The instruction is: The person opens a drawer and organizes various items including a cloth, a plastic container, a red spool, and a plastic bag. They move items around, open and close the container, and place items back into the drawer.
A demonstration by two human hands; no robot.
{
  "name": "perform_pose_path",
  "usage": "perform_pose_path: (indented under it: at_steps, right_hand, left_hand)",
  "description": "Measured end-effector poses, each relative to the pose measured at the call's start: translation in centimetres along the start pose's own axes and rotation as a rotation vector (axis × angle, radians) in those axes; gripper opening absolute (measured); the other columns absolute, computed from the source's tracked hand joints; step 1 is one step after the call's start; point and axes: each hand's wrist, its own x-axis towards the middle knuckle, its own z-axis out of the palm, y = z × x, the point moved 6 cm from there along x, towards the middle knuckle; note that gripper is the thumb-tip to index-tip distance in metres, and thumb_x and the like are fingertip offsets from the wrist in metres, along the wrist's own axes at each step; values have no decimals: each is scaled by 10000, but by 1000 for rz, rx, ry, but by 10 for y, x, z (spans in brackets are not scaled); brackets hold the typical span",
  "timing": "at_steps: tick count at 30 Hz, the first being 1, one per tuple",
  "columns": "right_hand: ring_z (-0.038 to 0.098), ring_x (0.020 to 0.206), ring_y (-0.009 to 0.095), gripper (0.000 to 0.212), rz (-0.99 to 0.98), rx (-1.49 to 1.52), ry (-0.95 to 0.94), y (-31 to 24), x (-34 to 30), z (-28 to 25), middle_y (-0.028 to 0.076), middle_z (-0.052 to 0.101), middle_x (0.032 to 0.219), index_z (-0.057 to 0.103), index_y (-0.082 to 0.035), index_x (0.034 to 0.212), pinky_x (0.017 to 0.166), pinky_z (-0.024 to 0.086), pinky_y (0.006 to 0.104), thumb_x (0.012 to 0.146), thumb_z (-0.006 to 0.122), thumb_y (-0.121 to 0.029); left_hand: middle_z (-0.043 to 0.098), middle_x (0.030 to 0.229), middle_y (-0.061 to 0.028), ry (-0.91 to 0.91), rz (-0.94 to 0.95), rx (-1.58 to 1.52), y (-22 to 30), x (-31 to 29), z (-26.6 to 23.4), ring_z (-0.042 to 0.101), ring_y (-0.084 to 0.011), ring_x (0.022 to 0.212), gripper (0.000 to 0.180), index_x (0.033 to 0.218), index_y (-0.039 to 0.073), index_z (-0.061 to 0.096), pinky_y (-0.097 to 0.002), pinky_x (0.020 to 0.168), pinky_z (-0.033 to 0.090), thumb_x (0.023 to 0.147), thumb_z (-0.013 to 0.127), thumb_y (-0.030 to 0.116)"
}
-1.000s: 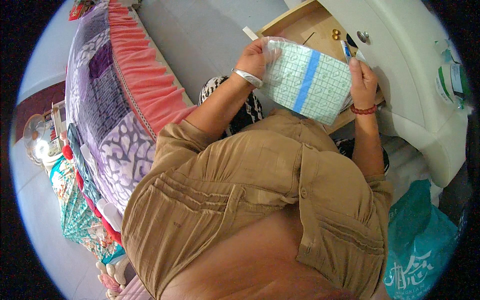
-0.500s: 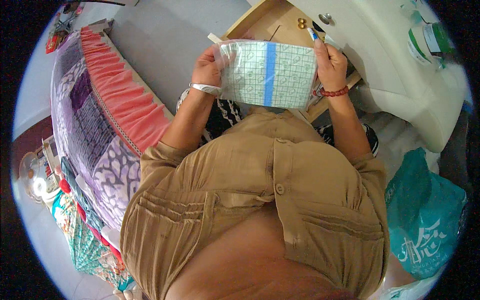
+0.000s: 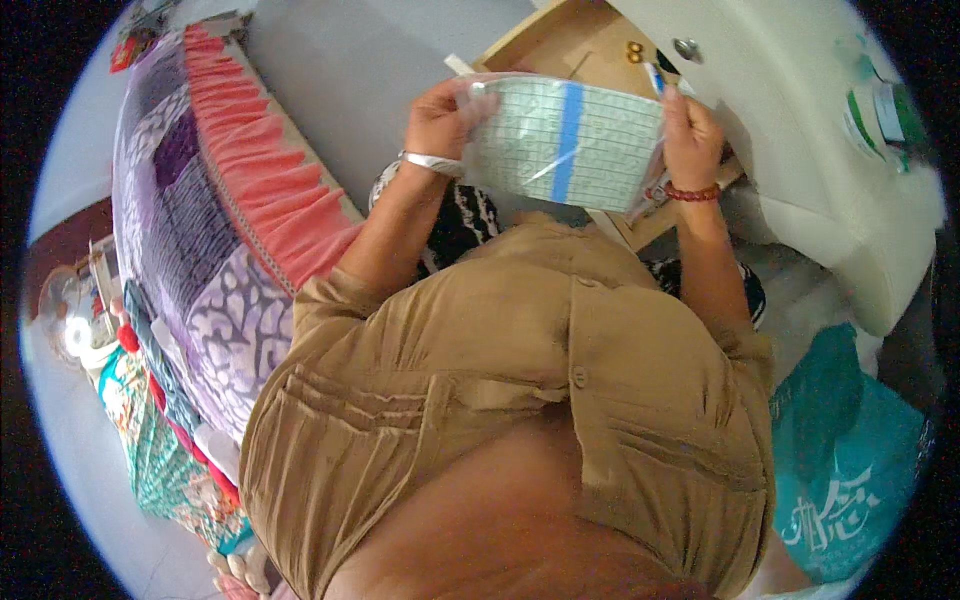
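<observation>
Between my two hands a clear plastic bag (image 3: 515, 135) is held up flat, with a pale green gridded sheet inside it. A blue stripe (image 3: 567, 140) runs down the sheet. My left hand (image 3: 438, 122) pinches the bag's left edge, a white band around its wrist. At the opposite edge my right hand (image 3: 692, 140) grips with the thumb on top; a red beaded bracelet (image 3: 692, 193) circles that wrist. The fingers behind the bag are hidden. Just beyond my right thumb lies a small white and blue tube (image 3: 653, 78).
An open wooden drawer (image 3: 540, 45) holding small gold-coloured round items (image 3: 634, 52) is behind the bag. To the right stand a cream cabinet (image 3: 790, 130) and a teal bag (image 3: 850, 450). A bed with a coral ruffle (image 3: 265, 150) runs along the left.
Both hands keep their hold on the bag. The whole view has shifted, so hands, bag and drawer appear farther right, and the bag tilts slightly more, its right side lower.
</observation>
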Motion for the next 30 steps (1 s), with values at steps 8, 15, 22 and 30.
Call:
perform_pose_path:
  at_steps: [8,15,22,30]
  right_hand:
    - [313,471,63,277,-39,57,-177,-5,1,3,-17,378,489,467,-13,635,417,283,226,809,444,-228]
    - [363,427,141,232,-102,-36,-186,-17,0,6,85,401,474,482,-10,635,417,322,266,778,471,-192]
    - [316,438,108,307,-46,-73,-223,-9,-9,16,39,361,474,410,-4,569,407,289,249,789,465,-212]
    - [366,481,89,272,78,-139,-102,6,-7,10,26,410,504,462,-3,597,445,324,239,780,478,-204]
  left_hand:
    - [565,809,-40,105,-112,-95,-16,5,-8,526,-123,706,179,880,20,539,-233,627,431,701,528,15]
    - [557,812,-42,-4,-203,-40,-14,-4,-10,520,-124,717,217,899,3,528,-237,645,416,701,575,78]
    - [564,772,-38,82,-257,76,-13,-14,-14,529,-122,662,185,853,-11,536,-230,603,428,690,584,62]
    - [574,742,-48,80,-215,36,-6,-16,-7,535,-111,631,121,807,-6,558,-230,570,435,703,564,56]
